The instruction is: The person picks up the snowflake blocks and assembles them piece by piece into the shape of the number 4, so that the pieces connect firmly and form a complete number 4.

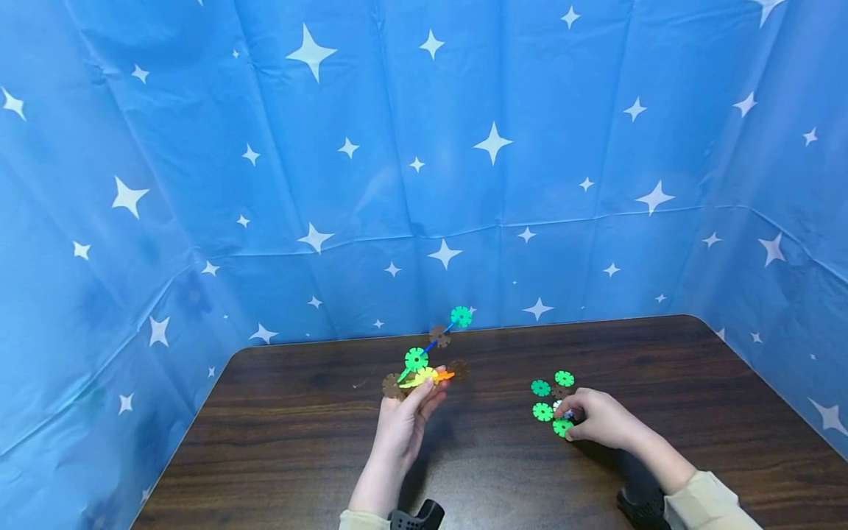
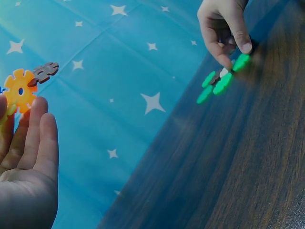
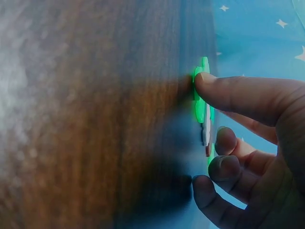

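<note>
My left hand [image 1: 402, 430] is raised above the table, gripping a linked chain of notched plastic snowflake discs. In its fingers is a yellow disc [image 1: 426, 377], joined to an orange disc [image 2: 21, 91] and a brown disc [image 2: 45, 72]. From there the chain runs up through a green disc [image 1: 416, 359] and a blue one seen edge-on to a teal-green disc [image 1: 461, 316] on top. On the right, my right hand [image 1: 606, 419] is low at a group of loose discs, thumb and index finger on opposite sides of a green disc [image 1: 562, 428]. The index fingertip overlaps a white disc [image 2: 224, 72].
Beside the right hand lie more loose discs: a green disc [image 1: 542, 411], a darker green disc [image 1: 540, 388], another green disc [image 1: 564, 378] and a brown one partly hidden. The dark wooden table [image 1: 298, 442] ends at a blue star-patterned curtain [image 1: 371, 191] behind and along both sides.
</note>
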`<action>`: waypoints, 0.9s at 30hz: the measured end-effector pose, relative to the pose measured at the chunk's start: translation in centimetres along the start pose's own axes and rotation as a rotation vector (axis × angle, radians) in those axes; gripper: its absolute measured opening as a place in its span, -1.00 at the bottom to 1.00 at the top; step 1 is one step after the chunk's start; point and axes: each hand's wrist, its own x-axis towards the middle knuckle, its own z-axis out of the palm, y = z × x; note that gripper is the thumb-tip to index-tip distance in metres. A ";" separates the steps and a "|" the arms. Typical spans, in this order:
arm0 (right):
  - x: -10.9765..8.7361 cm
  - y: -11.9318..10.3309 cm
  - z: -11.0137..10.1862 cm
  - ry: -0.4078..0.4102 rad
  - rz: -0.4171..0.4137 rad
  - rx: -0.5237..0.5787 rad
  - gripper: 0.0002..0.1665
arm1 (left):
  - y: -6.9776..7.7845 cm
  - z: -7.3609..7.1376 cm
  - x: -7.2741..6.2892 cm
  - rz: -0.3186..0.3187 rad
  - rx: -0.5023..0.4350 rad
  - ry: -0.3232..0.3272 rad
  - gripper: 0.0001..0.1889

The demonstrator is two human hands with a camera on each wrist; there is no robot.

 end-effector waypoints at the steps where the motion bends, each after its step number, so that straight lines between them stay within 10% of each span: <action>1: 0.0 0.0 0.0 0.002 0.004 -0.005 -0.73 | 0.0 0.0 0.0 0.001 0.002 -0.005 -0.78; 27: 0.7 -0.9 -0.3 -0.076 -0.035 0.183 -0.85 | 0.0 -0.1 0.1 -0.002 0.028 -0.009 -0.65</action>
